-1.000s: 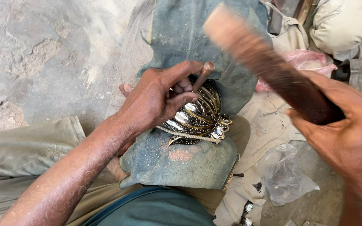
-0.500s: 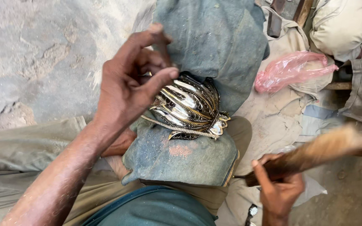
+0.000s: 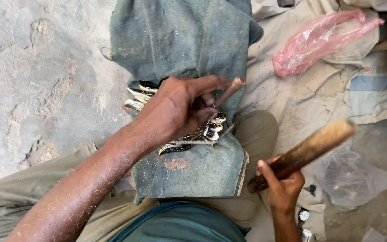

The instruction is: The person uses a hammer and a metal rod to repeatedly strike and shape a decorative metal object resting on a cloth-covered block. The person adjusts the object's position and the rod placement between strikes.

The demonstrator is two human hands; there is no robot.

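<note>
On the far left I see bare, cracked ground [image 3: 36, 80], dusty and grey. Next to it a worn piece of blue denim [image 3: 189, 166] lies folded over my lap and runs up toward the top of the view. My left hand [image 3: 180, 110] rests on the middle of that denim, palm down, covering most of a shiny embossed metal piece [image 3: 209, 130] with a ribbed silver pattern and dark grooves; its edges show at the upper left of the hand and below the fingers. The grip of this hand is pressed together around a thin rod-like punch [image 3: 229, 89], pinched between thumb and fingers, with its tip slanting up to the right and its lower end hidden behind the fingers, against the metal piece as far as I can tell.

Further right, my right hand [image 3: 283, 186] sits lower, just beside the denim's edge, its grip wrapped tight around the dark end of a wooden mallet [image 3: 305, 150], which angles up to the right and is blurred. Beyond it lie pale crumpled cloths [image 3: 310, 98], a pink plastic bag [image 3: 319, 42] near the top, a clear plastic bag [image 3: 354, 179] lower down, and a small wristwatch [image 3: 304, 216] by my wrist.
</note>
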